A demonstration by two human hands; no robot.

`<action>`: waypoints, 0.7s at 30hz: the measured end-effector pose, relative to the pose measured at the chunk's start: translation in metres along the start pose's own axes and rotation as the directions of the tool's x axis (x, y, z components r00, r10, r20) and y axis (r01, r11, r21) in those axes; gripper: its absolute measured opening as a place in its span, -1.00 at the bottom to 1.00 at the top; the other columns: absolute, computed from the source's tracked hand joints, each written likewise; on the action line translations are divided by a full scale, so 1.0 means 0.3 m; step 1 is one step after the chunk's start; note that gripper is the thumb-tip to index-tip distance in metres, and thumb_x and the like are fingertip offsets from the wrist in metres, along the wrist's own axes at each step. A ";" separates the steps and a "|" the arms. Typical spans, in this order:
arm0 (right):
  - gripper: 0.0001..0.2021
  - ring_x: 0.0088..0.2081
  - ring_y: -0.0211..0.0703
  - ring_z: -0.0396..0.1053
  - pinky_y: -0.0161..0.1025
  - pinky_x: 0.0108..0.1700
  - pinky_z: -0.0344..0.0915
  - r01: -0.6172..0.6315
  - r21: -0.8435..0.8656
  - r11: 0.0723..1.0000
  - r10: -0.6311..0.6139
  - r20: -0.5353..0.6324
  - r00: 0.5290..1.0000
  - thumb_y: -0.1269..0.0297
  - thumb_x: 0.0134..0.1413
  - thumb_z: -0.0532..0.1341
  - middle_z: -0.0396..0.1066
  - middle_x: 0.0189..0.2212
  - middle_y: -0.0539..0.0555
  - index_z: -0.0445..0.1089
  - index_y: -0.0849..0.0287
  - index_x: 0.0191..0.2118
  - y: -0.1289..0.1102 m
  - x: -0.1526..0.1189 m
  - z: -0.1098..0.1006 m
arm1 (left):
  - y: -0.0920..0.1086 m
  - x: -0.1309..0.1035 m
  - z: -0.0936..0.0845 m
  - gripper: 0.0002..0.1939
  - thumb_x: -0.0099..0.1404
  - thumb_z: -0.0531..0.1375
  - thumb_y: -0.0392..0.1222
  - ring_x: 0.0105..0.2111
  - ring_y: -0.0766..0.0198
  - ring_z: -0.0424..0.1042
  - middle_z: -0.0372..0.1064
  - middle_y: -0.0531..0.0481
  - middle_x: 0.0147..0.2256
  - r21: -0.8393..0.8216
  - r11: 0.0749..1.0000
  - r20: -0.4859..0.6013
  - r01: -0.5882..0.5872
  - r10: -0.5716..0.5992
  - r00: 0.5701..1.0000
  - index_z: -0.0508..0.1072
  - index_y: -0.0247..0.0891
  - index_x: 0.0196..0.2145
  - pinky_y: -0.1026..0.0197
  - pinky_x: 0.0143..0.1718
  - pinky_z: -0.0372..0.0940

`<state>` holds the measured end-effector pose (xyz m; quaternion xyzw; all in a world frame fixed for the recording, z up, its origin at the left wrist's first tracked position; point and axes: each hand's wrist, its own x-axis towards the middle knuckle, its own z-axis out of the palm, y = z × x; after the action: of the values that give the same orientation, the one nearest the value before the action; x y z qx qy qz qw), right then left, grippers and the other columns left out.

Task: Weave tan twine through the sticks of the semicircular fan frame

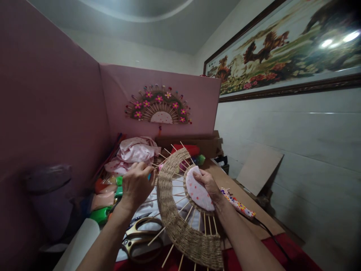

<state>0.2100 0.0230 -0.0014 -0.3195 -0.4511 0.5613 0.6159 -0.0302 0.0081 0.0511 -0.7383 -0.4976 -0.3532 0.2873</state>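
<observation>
A half-round fan of thin sticks, with a wide woven twine band (pixel 170 210), hangs tilted in front of me. My right hand (pixel 207 182) grips its centre, the thumb on a white half-disc with pink dots (pixel 199 192). At the fan's left edge my left hand (pixel 139 182) is closed, fingers pinched near the stick ends; a small blue bit shows at the fingertips. What exactly it holds is too small to tell. Gold-handled scissors (pixel 138 235) lie below my left hand, partly behind the sticks.
A finished fan with pink flowers (pixel 159 103) hangs on the pink board (pixel 203 98). Dotted pink cloth (pixel 137 150) and coloured packets (pixel 103 201) lie at the left. Right of my right hand sits a flower-patterned object (pixel 239 205) with a black cable.
</observation>
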 end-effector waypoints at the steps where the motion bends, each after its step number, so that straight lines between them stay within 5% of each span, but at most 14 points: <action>1: -0.68 -0.61 -0.31 0.25 -0.35 -0.54 0.13 -0.004 0.007 1.000 0.004 -0.005 1.000 0.14 -0.29 0.36 0.35 -0.61 -0.03 0.37 0.24 -0.39 -0.001 0.000 0.002 | 0.003 -0.001 -0.003 -0.70 0.25 0.01 -0.08 -0.33 0.12 0.30 0.34 -0.10 -0.45 0.023 1.000 -0.007 0.004 -0.003 1.000 0.51 -0.18 -0.42 0.20 -0.44 0.05; 21: -0.67 -0.58 -0.29 0.28 -0.34 -0.52 0.18 0.021 0.023 1.000 -0.020 -0.052 0.998 0.14 -0.30 0.37 0.39 -0.57 -0.02 0.38 0.24 -0.39 -0.012 -0.002 0.005 | -0.003 -0.001 0.018 -0.83 0.15 0.12 -0.28 -0.37 0.21 0.31 0.37 0.00 -0.49 -0.203 0.977 -0.017 -0.060 0.058 0.998 0.51 -0.18 -0.48 0.22 -0.39 0.13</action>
<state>0.2102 0.0218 0.0022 -0.3223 -0.4316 0.5517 0.6368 -0.0299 0.0125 0.0479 -0.7764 -0.4350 -0.3976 0.2233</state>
